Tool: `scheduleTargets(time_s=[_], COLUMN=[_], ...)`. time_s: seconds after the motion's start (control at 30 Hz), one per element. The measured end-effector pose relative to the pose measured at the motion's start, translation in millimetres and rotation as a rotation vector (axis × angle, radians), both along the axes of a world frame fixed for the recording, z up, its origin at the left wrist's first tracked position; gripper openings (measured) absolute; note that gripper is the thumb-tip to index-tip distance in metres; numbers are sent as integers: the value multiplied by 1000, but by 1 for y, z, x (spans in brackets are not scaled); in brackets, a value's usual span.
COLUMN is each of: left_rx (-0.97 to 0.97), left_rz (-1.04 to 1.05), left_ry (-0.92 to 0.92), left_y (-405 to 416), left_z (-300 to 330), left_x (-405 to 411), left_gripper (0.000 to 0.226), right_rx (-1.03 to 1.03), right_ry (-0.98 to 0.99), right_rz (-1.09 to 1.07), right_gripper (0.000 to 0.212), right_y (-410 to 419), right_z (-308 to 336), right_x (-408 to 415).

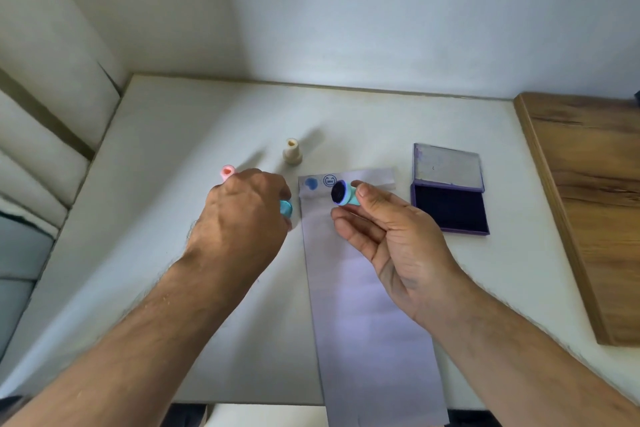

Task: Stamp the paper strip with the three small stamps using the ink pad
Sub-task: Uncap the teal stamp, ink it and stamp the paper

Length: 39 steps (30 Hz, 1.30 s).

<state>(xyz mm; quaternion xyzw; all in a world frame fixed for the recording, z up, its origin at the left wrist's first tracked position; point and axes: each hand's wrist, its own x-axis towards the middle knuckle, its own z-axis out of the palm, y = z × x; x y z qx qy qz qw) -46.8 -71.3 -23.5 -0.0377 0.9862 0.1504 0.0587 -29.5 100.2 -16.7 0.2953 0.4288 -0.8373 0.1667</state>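
The paper strip (367, 288) lies flat on the white table (173, 253), its long axis running from the near edge, which it overhangs, away toward the wall; its far end is folded or turned to the right, toward the ink pad. At that far end sit a smudged blue blot (311, 184) and a crisp round face print (330, 180). Above that end the right hand (391, 236) pinches a teal stamp (344, 196) between thumb and fingertips, lying sideways, its round dark inked face pointing left. Left of the strip the left hand (242, 218) curls round a teal cap (286, 209). A pink stamp (227, 173) shows beyond its knuckles, and a beige one (292, 151) stands upright farther back. Right of the strip the open ink pad (450, 206) lies flat, rectangular, with a dark felt and its purple lid (446, 167) hinged back
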Motion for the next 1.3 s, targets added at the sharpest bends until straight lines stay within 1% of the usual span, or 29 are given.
scheduleTargets(time_s=[0.1,0.23,0.33,0.43,0.57,0.67,0.8,0.87,0.93,1.0,1.1,1.23,1.3], left_rx=[64,221,340,561,962,1248,1464,1524,1545,1557,1551,1524,1541], left_rz=[22,79,115,199,329,396,495,512,497,481,472,431,420], left_ry=[43,73,43,-8,-80,-119,-204,-235,-263,-297,-333,-341,-346], left_y=[0,3,5,8,5,7,12,13,14,15,17,17,16], left_z=[3,10,14,17,17,18,21,23,24,24,23,23,23], left_x=[0,-1,-1,-3,-8,-8,-6,-5,-4,-3,-3,-3,-3], left_gripper=[24,30,22,14,23,21,19,15,9,11,21,10,10], right_rx=[-18,-33,-37,-49,-51,-60,-23,41,112,161,195,226,231], right_ry=[14,30,30,39,64,77,113,150,181,204,222,236,241], right_rz=[-9,-21,-24,-29,-33,-23,58,121,170,194,198,195,190], right_gripper=[20,13,12,16,19,20,20,19,21,23,25,25,24], right_y=[2,4,5,6,6,6,6,6,6,5,5,6,7], right_z=[2,4,5,5,5,5,5,4,4,4,2,1,1], right_x=[-1,-2,-3,-3,-4,-4,-2,-1,0,0,0,1,1])
